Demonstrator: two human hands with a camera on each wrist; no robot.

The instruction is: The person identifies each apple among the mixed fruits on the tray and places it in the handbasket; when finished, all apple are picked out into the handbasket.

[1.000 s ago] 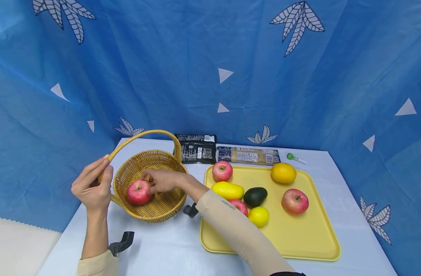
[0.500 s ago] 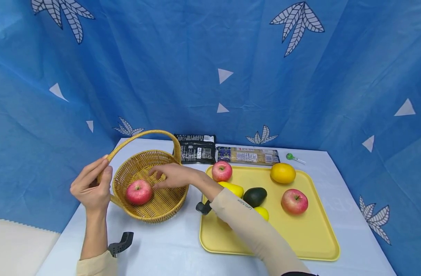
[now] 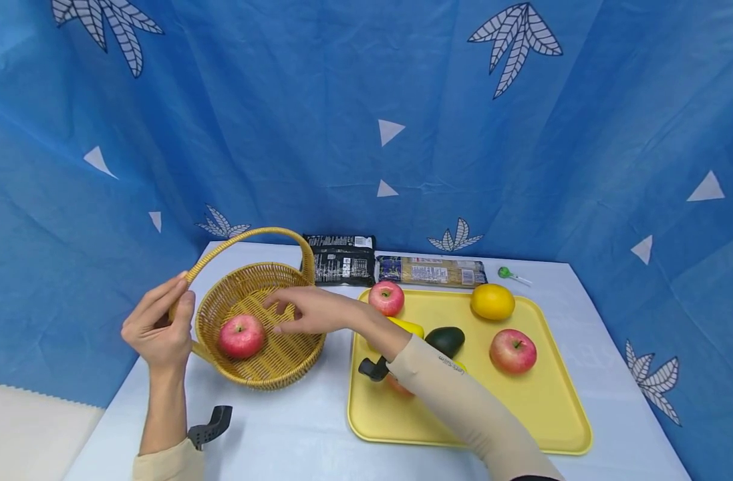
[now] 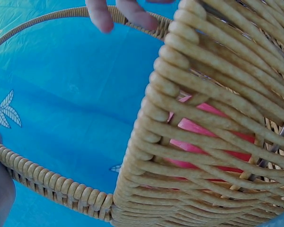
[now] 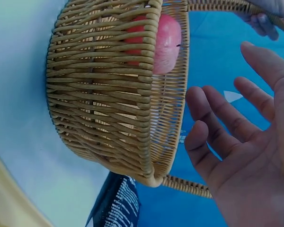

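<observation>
The left hand (image 3: 162,327), its forearm rising from the near side of the table (image 3: 294,434), pinches the handle (image 3: 276,230) of the wicker basket (image 3: 264,382) between thumb and fingers. The right arm reaches across the left edge of the yellow tray (image 3: 552,414); the right hand (image 3: 312,310) hangs over the basket's right side, fingers loosely bent and spread, apart from the red apple (image 3: 242,336). That apple lies inside the basket, near the left wall. Small dark lettering on the right sleeve (image 3: 468,394) seems to read "Let's Slim". Along the table's far edge, a black packet (image 3: 343,260) and a long clear packet (image 3: 432,270) carry barcodes and print too small to read.
</observation>
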